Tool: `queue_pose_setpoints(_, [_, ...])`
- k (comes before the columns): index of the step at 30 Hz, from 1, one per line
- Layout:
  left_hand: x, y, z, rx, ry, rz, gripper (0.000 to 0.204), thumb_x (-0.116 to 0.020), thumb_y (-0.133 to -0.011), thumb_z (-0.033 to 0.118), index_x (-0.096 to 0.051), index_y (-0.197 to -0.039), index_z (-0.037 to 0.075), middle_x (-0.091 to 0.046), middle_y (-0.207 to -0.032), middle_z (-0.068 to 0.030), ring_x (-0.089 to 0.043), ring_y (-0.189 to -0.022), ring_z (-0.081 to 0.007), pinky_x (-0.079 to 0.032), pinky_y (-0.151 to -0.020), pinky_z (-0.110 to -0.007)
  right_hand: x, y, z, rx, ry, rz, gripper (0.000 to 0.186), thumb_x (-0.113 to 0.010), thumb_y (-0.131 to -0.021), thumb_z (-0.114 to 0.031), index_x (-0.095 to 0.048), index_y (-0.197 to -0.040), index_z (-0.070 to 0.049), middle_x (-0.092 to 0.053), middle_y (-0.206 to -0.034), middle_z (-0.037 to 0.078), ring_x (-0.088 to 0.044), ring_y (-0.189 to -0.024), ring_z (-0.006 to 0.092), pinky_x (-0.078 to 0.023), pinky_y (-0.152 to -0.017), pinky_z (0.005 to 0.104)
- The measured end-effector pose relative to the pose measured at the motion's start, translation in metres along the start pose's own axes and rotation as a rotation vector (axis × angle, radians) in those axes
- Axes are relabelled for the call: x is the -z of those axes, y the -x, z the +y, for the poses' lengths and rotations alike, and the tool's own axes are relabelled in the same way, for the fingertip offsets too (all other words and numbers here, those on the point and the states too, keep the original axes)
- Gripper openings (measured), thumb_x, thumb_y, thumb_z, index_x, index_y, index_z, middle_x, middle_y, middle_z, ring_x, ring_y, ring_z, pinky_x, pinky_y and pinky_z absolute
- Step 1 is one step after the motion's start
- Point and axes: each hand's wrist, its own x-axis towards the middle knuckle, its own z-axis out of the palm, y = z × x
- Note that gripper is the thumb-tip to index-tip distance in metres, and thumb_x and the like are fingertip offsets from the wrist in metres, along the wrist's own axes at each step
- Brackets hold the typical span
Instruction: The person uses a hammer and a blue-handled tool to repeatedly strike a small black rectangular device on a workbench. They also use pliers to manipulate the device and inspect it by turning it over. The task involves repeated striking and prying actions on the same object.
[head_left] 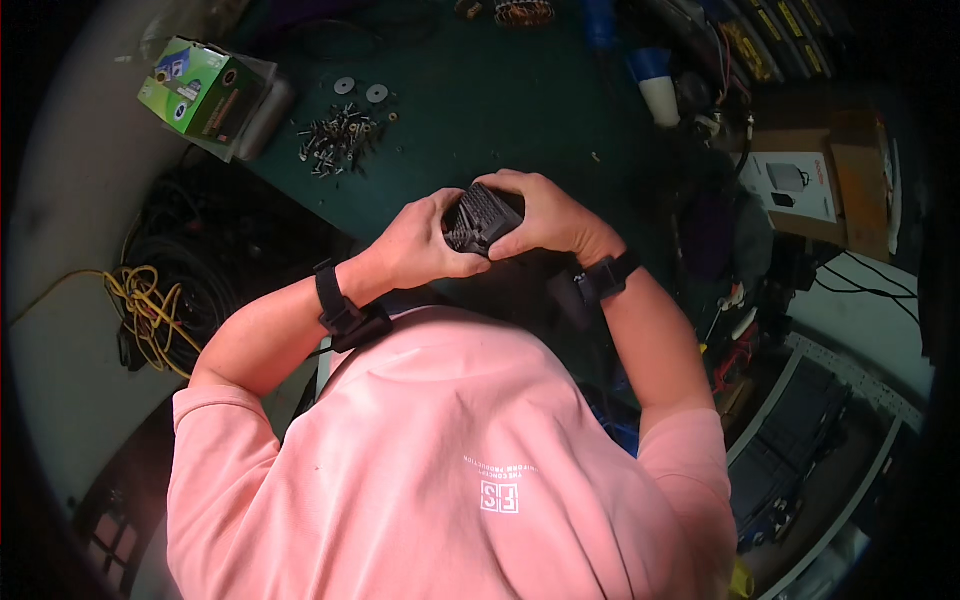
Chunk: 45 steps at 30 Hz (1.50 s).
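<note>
Between my two hands, just in front of my body, is a black part with a ribbed, grid-like surface; its exact kind cannot be made out. My left hand is closed round its left side, thumb along the near edge. Gripping its right side is my right hand, fingers over the far edge and thumb at the near one. A dark green table lies below and beyond. On it, past my left hand, is a loose pile of screws, with two flat grey washers just behind.
A green box stands at the table's far left. Yellow cable hangs over black coils at left. To the right are a blue-and-white container and a cardboard box. A copper-coloured coil sits at the far edge.
</note>
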Motion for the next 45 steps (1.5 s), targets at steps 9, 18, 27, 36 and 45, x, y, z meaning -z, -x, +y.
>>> queue_pose_setpoints(9, [0.001,-0.003,-0.015,0.010,0.110,0.008,0.069,-0.082,-0.064,0.025,-0.055,-0.118,-0.008,-0.063,-0.102,-0.0084,-0.059,-0.094,-0.0139,-0.048,-0.088,-0.029,0.004,-0.012,-0.011,-0.109,-0.064,-0.104,0.080,-0.087,-0.056,-0.017,-0.059,-0.127,0.005,-0.066,-0.117,0.012,-0.062,-0.111,0.0218,-0.046,-0.099,0.0325])
queue_pose_setpoints(18, [0.012,-0.007,-0.018,0.051,0.205,0.112,0.071,-0.080,-0.068,0.033,-0.058,-0.120,-0.010,-0.066,-0.105,-0.0131,-0.061,-0.098,-0.0181,-0.047,-0.091,-0.030,0.025,0.009,0.003,-0.264,-0.017,-0.173,0.080,-0.083,-0.067,-0.017,-0.050,-0.137,0.004,-0.062,-0.128,0.016,-0.058,-0.120,0.0245,-0.043,-0.104,0.0339])
queue_pose_setpoints(27, [0.021,0.000,-0.011,0.124,0.486,-0.040,0.086,-0.078,-0.076,0.046,-0.046,-0.136,-0.007,-0.060,-0.122,-0.0124,-0.059,-0.111,-0.0201,-0.049,-0.096,-0.034,0.009,0.053,0.010,-0.186,-0.228,0.081,0.065,-0.078,-0.081,-0.043,-0.063,-0.124,0.003,-0.069,-0.114,0.018,-0.063,-0.109,0.0256,-0.046,-0.097,0.0336])
queue_pose_setpoints(36, [0.010,0.006,0.001,0.090,0.603,0.023,0.078,-0.078,-0.082,0.039,-0.046,-0.135,-0.007,-0.062,-0.118,-0.0116,-0.062,-0.109,-0.0192,-0.051,-0.094,-0.032,-0.005,0.058,0.007,-0.151,-0.263,0.204,0.049,-0.071,-0.091,-0.028,-0.061,-0.128,0.003,-0.069,-0.109,0.009,-0.062,-0.098,0.0114,-0.050,-0.088,0.0254])
queue_pose_setpoints(45, [0.003,0.013,0.004,-0.015,0.528,0.043,0.076,-0.078,-0.078,0.039,-0.051,-0.131,-0.008,-0.065,-0.114,-0.0105,-0.061,-0.105,-0.0163,-0.048,-0.093,-0.030,0.000,0.065,0.013,-0.121,-0.291,0.154,0.048,-0.072,-0.089,-0.025,-0.063,-0.128,0.002,-0.069,-0.104,0.008,-0.062,-0.094,0.0104,-0.050,-0.086,0.0250])
